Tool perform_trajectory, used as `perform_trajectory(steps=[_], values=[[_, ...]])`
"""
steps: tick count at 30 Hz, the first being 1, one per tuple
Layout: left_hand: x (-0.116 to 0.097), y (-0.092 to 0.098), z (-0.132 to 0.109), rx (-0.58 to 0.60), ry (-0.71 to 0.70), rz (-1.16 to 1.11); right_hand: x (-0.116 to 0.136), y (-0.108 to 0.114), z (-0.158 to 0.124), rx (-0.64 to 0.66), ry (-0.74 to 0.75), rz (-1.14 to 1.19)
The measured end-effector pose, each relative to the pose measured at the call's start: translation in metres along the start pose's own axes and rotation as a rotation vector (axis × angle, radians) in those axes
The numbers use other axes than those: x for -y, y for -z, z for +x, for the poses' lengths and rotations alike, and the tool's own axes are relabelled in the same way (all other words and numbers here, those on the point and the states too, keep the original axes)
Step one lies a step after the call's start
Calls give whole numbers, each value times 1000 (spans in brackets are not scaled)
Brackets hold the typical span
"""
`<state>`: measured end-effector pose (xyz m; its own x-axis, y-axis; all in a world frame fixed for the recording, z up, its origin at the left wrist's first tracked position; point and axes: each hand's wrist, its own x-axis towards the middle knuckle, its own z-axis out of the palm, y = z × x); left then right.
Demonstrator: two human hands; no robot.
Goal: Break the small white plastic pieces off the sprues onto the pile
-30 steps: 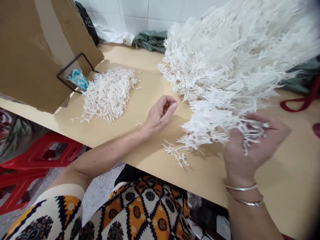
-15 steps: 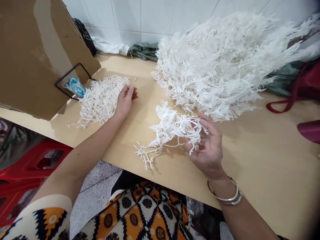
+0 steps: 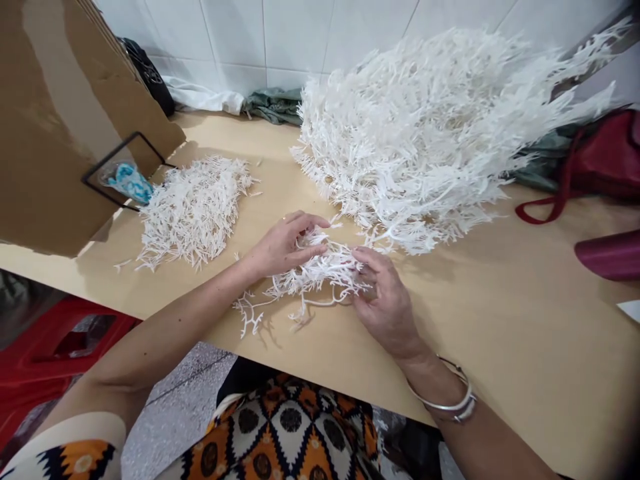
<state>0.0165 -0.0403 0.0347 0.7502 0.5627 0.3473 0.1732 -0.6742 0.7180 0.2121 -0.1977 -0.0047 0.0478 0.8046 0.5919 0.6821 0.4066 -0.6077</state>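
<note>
A small clump of white branched plastic sprigs (image 3: 327,272) lies over the near middle of the table, thin stems trailing from its left and lower sides. My right hand (image 3: 389,307) grips its right end between thumb and fingers. From the left, my left hand (image 3: 280,248) reaches over the clump, its thumb and fingers apart around the upper part; whether they touch it is hard to make out. Behind the clump rises a large heap of the same white sprigs (image 3: 405,140). A smaller pile of short white pieces (image 3: 193,210) lies to the left.
A cardboard box (image 3: 65,147) stands at the left, beside a black wire frame (image 3: 107,157) and a clear bag with blue-and-white contents (image 3: 131,183). Dark green cloth (image 3: 275,105) lies by the tiled wall. At right are a red bag (image 3: 607,157) and a purple cylinder (image 3: 610,255).
My left hand has moved right, from the small pile to the clump, and its fingers have spread. My right hand still holds the clump, now a little further left in view.
</note>
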Motion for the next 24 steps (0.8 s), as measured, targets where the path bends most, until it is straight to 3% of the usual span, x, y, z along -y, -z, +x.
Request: perform_trajectory(steps=[5,9,13,17,20,24], values=[[7,-1,0,-77,185,-52,-1,7,2,-212,-35,-58],[3,1,-1,-120,215,-75,-4,11,1,-265,8,-76],[13,8,-1,-294,254,-29,-5,16,4,-389,5,-79],[31,14,1,-490,297,31,-10,25,7,-579,-192,-116],[44,17,3,-597,285,83,-35,37,10,-793,-271,-138],[54,18,3,-633,310,91,-98,71,15,-1095,-205,-98]])
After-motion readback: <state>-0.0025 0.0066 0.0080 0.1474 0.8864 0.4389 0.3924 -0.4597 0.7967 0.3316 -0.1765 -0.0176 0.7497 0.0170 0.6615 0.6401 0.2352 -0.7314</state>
